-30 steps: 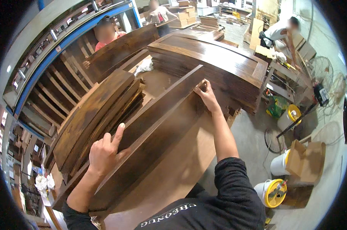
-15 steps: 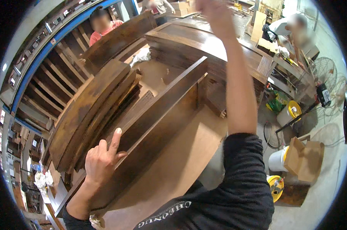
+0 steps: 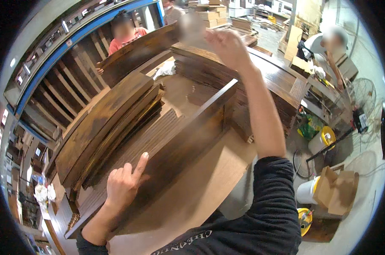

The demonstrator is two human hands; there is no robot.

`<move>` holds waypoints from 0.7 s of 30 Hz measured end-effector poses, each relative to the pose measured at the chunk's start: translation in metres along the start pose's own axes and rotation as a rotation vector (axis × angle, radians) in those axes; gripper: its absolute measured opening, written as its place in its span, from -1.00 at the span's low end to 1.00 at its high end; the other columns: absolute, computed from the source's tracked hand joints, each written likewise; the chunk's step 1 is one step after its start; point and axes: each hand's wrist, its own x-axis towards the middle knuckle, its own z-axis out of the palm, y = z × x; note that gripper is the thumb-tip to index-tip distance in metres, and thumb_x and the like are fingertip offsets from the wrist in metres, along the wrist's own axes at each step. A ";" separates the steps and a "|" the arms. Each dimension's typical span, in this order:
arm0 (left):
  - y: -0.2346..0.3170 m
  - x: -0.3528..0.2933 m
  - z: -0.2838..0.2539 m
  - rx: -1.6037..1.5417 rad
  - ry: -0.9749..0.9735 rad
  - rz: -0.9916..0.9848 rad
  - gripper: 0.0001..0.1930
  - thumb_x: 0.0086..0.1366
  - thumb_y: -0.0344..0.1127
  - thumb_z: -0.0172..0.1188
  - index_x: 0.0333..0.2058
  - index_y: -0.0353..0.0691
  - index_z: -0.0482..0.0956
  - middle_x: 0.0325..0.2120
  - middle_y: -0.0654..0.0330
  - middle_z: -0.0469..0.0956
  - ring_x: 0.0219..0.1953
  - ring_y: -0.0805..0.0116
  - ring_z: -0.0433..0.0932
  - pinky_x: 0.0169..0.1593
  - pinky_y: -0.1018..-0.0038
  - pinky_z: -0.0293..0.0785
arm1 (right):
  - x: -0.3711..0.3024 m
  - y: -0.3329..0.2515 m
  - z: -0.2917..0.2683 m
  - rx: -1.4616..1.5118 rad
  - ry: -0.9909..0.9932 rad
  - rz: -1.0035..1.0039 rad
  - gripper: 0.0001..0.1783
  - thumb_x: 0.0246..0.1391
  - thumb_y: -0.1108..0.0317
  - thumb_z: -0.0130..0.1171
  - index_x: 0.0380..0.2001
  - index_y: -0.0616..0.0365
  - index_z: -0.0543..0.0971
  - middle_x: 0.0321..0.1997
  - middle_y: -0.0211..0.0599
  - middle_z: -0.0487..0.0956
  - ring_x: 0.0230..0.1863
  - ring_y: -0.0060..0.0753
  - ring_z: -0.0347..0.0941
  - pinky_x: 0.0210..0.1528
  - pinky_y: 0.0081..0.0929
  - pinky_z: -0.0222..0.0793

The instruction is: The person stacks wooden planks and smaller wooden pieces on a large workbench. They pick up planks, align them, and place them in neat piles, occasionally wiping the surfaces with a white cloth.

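Note:
A long dark brown wooden board (image 3: 175, 142) stands on its long edge, running from near left to the far middle. My left hand (image 3: 123, 183) is curled over its upper edge toward the near end, index finger stretched along it and thumb out of sight. My right hand (image 3: 230, 49) is raised above the far end of the board, apart from it, its fingers curled; what they hold, if anything, cannot be made out. Left of the board lie a stack of thin ridged strips (image 3: 152, 131) and several curved dark panels (image 3: 101, 127) on edge.
The light brown worktop (image 3: 205, 170) carries these pieces. A pile of dark panels (image 3: 205, 61) and a white cloth (image 3: 164, 70) lie at the back. Across the table a person in red (image 3: 130, 36) holds a curved panel (image 3: 137, 57). Buckets (image 3: 308, 190) and a fan (image 3: 364, 100) stand right.
Two upright boards with a gap between them now look like one board. My right hand has come down from the top edge of the picture. My left hand stays at the board's edge.

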 end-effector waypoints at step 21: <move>-0.031 -0.423 -0.018 -0.151 0.784 -1.626 -0.09 0.08 -0.25 0.31 0.30 -0.20 -0.09 0.25 0.03 0.08 0.26 0.14 0.08 0.30 0.26 0.02 | -0.056 -0.070 0.096 0.351 -1.129 0.132 -0.37 0.10 -0.30 -0.13 -0.26 0.01 0.62 -0.23 -0.25 0.60 -0.16 -0.43 0.49 -0.10 -0.38 0.35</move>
